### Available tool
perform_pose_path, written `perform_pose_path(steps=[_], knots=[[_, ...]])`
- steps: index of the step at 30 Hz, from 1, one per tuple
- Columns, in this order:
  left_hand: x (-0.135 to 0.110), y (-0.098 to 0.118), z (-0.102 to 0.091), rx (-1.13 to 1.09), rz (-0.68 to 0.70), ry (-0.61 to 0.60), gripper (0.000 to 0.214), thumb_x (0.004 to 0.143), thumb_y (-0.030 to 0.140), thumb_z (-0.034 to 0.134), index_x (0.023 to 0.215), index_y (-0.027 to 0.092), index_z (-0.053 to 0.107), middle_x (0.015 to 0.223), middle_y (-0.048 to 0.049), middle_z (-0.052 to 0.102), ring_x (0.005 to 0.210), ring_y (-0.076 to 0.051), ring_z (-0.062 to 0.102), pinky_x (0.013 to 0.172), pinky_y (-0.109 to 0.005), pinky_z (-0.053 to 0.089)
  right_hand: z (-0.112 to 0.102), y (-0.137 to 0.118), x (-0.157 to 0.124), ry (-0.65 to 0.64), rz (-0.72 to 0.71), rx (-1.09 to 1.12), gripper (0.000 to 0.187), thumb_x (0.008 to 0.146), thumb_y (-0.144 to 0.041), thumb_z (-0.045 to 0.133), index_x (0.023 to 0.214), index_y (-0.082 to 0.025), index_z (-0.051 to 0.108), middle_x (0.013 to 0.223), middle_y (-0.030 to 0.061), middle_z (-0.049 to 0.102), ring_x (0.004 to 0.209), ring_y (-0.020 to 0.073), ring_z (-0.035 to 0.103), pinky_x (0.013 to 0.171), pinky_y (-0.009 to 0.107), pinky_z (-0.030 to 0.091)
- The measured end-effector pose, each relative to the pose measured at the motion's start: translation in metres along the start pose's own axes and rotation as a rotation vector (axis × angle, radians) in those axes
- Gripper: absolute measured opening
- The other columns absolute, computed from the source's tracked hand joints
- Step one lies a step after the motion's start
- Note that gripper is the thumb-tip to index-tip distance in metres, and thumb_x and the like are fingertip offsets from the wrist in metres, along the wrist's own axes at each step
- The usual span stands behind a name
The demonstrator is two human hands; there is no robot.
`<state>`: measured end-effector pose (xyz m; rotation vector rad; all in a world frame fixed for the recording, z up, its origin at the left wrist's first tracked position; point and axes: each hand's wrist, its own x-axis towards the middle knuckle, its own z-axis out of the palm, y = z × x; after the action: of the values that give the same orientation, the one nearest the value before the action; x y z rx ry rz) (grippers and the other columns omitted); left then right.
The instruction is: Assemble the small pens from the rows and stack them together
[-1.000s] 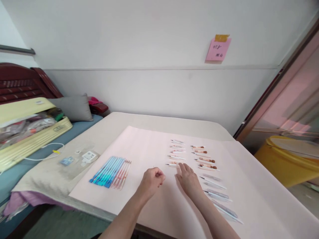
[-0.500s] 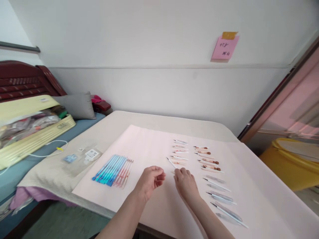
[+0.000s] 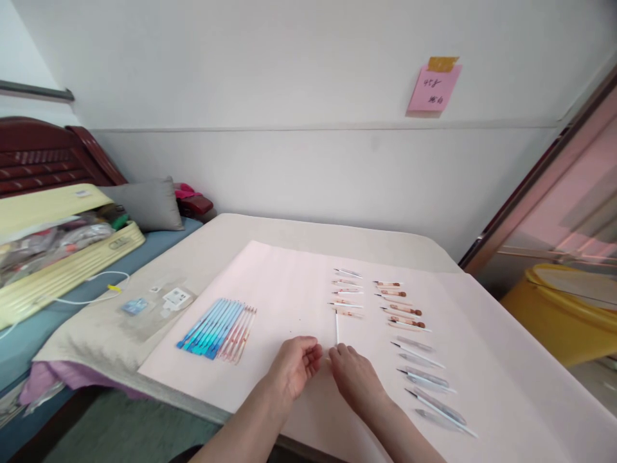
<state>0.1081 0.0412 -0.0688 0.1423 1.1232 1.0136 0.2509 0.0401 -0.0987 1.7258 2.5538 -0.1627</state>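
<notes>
My right hand (image 3: 351,374) pinches the lower end of a thin white pen refill (image 3: 336,328), which stands nearly upright above the pale pink sheet (image 3: 289,289). My left hand (image 3: 296,364) is loosely curled just beside it, fingertips close to the right hand's; whether it touches the refill I cannot tell. Just beyond the hands lie two columns of small pen parts: white-and-pink tips (image 3: 346,292) and brown-capped pieces (image 3: 400,305). To the right lie several clear pen barrels (image 3: 424,376).
A row of blue and pink pens (image 3: 216,321) lies at the sheet's left. Small packets (image 3: 159,302) rest on the beige cloth. A yellow case (image 3: 58,251) sits on the bed at left, a yellow bin (image 3: 569,308) at right. A pink note (image 3: 432,87) hangs on the wall.
My right hand lifted a white refill off the sheet and drew it back toward me. Both hands came together nearer the table's front edge.
</notes>
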Motion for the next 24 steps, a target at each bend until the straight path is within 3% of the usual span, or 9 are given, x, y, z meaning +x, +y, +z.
perform_pose_path(steps=[6, 15, 19, 24], knots=[[-0.001, 0.0, -0.003, 0.003, 0.031, -0.043, 0.016, 0.065, 0.013, 0.065, 0.079, 0.01, 0.058, 0.075, -0.0081, 0.064, 0.065, -0.012, 0.062, 0.055, -0.02, 0.047, -0.008, 0.012, -0.011, -0.061, 0.003, 0.028, 0.023, 0.089, -0.019, 0.034, 0.09, -0.019, 0.056, 0.09, 0.0088, 0.06, 0.085, 0.0223, 0.059, 0.062, 0.029, 0.039], [0.002, -0.005, -0.003, 0.055, 0.029, -0.041, 0.018, 0.065, 0.015, 0.066, 0.081, 0.012, 0.058, 0.075, -0.0078, 0.064, 0.065, -0.012, 0.062, 0.056, -0.021, 0.047, -0.014, 0.025, -0.012, -0.089, 0.068, 0.036, 0.016, 0.085, -0.022, 0.041, 0.088, -0.019, 0.057, 0.088, 0.0083, 0.062, 0.08, 0.0233, 0.063, 0.061, 0.03, 0.038], [0.002, -0.005, -0.002, 0.053, 0.025, -0.049, 0.017, 0.066, 0.014, 0.066, 0.08, 0.012, 0.058, 0.075, -0.0075, 0.064, 0.064, -0.011, 0.061, 0.055, -0.02, 0.047, -0.016, 0.034, -0.006, 0.0, 0.119, 0.033, 0.016, 0.086, -0.028, 0.041, 0.09, -0.02, 0.055, 0.089, 0.0068, 0.061, 0.083, 0.0224, 0.061, 0.062, 0.029, 0.038], [0.001, -0.003, -0.003, 0.051, 0.03, -0.056, 0.016, 0.066, 0.013, 0.064, 0.08, 0.011, 0.058, 0.073, -0.0072, 0.063, 0.061, -0.01, 0.06, 0.054, -0.019, 0.046, -0.015, 0.05, 0.008, 0.118, 0.235, 0.037, 0.023, 0.086, -0.019, 0.037, 0.106, -0.02, 0.049, 0.101, 0.0082, 0.056, 0.091, 0.021, 0.056, 0.065, 0.028, 0.037]])
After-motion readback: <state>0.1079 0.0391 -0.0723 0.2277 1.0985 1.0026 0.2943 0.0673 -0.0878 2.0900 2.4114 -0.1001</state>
